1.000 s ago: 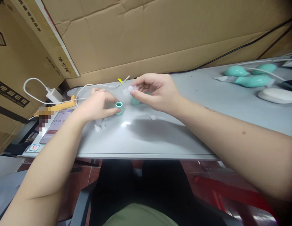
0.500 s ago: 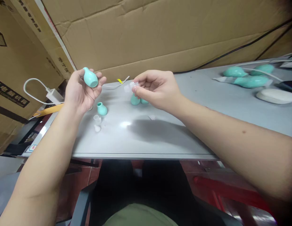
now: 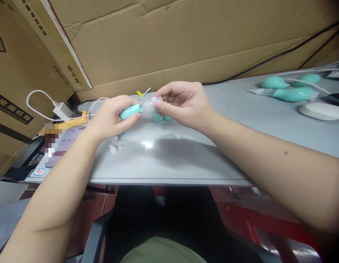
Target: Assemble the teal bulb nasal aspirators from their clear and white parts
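My left hand [image 3: 114, 113] is wrapped round a teal squeeze bulb [image 3: 130, 111], whose open neck points right. Between the thumb and fingers of my right hand [image 3: 178, 100] is a small clear plastic nozzle [image 3: 153, 102]. A short gap separates the bulb's neck from the nozzle; both are above the table. More teal bulbs [image 3: 157, 116] rest on the table beneath my right hand, partly covered by it. Below my left hand lies a small white tip [image 3: 113, 148], and a clear piece close by is half hidden.
Several teal bulbs [image 3: 295, 94], some with clear wrapping, and a white mouse [image 3: 322, 111] are on the right of the grey table [image 3: 185, 164]. A phone [image 3: 64, 148], a white charger [image 3: 62, 110] and cables lie at left. Cardboard [image 3: 185, 44] walls the back.
My left hand has turned palm down and moved right, swinging the bulb's neck toward the nozzle. My right hand has hardly moved. The phone has come into sight.
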{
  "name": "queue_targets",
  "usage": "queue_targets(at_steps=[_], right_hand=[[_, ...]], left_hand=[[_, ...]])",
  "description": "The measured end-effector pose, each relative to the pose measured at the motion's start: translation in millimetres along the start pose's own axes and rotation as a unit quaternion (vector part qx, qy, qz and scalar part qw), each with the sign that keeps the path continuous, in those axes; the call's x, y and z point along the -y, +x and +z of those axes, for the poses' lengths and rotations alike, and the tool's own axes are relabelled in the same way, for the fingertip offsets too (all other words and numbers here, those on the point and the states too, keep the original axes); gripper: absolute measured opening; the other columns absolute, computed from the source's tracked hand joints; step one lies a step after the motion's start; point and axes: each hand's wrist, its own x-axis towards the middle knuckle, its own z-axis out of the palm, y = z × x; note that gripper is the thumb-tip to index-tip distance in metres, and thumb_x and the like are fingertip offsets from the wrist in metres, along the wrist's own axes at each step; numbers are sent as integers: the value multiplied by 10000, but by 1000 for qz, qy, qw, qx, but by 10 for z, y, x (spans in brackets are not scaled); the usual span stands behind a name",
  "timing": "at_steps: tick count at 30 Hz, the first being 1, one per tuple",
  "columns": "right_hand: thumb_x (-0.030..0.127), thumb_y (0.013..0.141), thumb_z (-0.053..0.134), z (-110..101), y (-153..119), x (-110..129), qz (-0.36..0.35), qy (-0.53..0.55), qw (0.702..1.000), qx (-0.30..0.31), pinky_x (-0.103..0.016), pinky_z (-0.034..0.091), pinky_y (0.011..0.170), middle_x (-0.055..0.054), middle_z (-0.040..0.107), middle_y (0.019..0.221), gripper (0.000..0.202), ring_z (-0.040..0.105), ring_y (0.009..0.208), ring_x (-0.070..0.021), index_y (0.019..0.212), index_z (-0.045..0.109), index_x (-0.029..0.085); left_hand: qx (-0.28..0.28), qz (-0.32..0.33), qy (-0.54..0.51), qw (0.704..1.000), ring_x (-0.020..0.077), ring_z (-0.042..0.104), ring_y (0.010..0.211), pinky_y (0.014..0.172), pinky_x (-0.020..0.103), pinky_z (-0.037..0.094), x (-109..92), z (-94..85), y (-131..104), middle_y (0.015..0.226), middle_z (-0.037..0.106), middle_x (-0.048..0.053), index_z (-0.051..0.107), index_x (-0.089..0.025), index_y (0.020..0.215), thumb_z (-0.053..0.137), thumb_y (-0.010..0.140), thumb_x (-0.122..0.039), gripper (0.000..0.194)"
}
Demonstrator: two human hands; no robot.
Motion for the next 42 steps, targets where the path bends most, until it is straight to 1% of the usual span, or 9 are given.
queue_targets(at_steps=[4,10,13,17,21,24,30,36,42], right_hand=[[472,914,1035,-3,-8,3,-4,3,1000,18,-298,608,590,-16,780,827,320,698,679,-146,984,839,228],[513,906,1046,-15,-13,35,4,1,1000,28,-294,608,593,-11,775,818,372,698,676,-142,975,817,228],[533,899,1054,-27,-17,47,17,4,999,41,-300,605,594,-11,777,806,399,701,677,-148,984,807,231],[505,894,1063,-50,-19,53,32,13,997,63,-305,605,607,-13,784,810,389,703,673,-144,975,803,226],[499,903,1052,-87,-6,39,45,8,995,91,-311,628,642,-16,790,855,380,715,715,-151,966,793,229],[497,926,1018,-134,7,18,31,-23,992,120,-311,617,660,-10,788,888,354,688,741,-149,977,778,242],[462,996,896,-198,-1,20,-10,-147,974,170,-382,617,740,-7,798,907,216,719,804,-207,980,773,285],[485,1004,871,-170,-15,-22,-59,-160,975,142,-363,614,736,1,804,902,205,712,778,-203,986,780,302],[461,1006,873,-155,-27,-54,-69,-160,975,134,-338,606,732,1,811,906,187,706,779,-191,993,788,295]], left_hand=[[5,0,7,1000,166,620,729,745,313,526,-33,60,8,826,724,26,795,-196,1004,677,1015,-420,254],[-14,1,-4,1000,158,604,719,720,297,496,-62,118,8,825,713,13,783,-190,1005,686,1024,-402,234],[-22,6,-10,1000,159,629,737,751,297,515,-34,107,8,846,734,15,799,-184,1034,705,1031,-387,224],[-27,7,11,1000,192,691,840,830,320,556,18,97,2,953,788,43,807,-191,1117,711,1037,-393,237],[-30,27,15,999,198,711,872,839,329,556,42,103,-10,976,795,37,799,-200,1118,727,1033,-358,193],[-15,41,20,999,202,714,875,838,340,548,57,98,-17,988,797,37,797,-203,1129,726,1050,-349,180],[56,46,52,996,230,700,890,823,361,534,97,58,-19,979,781,50,789,-221,1165,686,1111,-483,287],[33,33,50,998,236,691,892,851,370,538,75,84,-18,1010,789,67,786,-217,1163,677,1096,-469,283],[24,23,59,998,243,680,883,844,375,534,56,126,-24,1000,762,66,781,-223,1187,663,1093,-461,282]])
